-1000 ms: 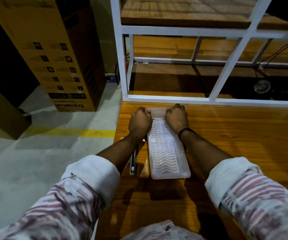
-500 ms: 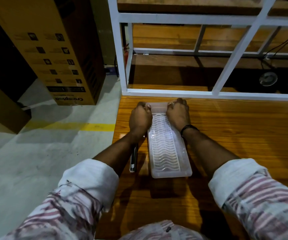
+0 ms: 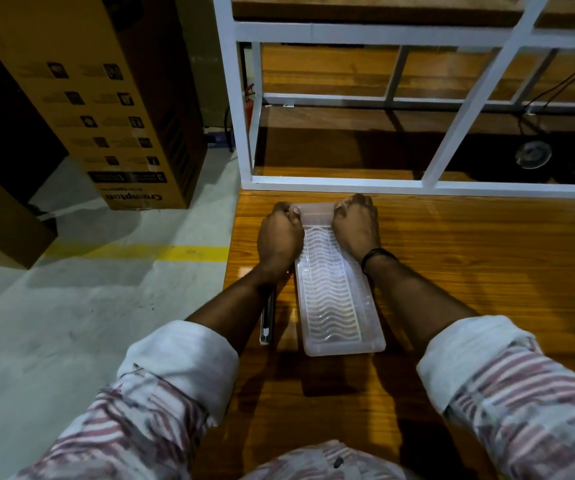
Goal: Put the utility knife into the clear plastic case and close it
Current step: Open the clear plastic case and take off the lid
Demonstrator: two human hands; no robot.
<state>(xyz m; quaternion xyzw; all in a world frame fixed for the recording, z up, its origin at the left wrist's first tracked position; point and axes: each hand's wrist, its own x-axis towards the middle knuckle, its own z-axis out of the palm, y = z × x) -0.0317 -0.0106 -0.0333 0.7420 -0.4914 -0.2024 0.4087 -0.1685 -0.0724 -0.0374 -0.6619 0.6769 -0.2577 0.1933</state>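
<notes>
While both hands (image 3: 281,237) (image 3: 357,228) clutch the case (image 3: 334,306), the knife (image 3: 267,320) lies beside.

Pretty dim and warm overall. Glossy wooden table (image 3: 469,271) picks up soft glare patches, and the forearms throw dark shadows toward the camera. Wide-angle bends the white metal frame (image 3: 480,81) at the edges; striped sleeves (image 3: 521,393) up close look blurry.

Clear case (image 3: 338,299) w/ wavy ribbed lid lies flat, lengthwise on the table, lid down; knife (image 3: 267,320) lies just left, outside, parallel, partly hidden.
</notes>
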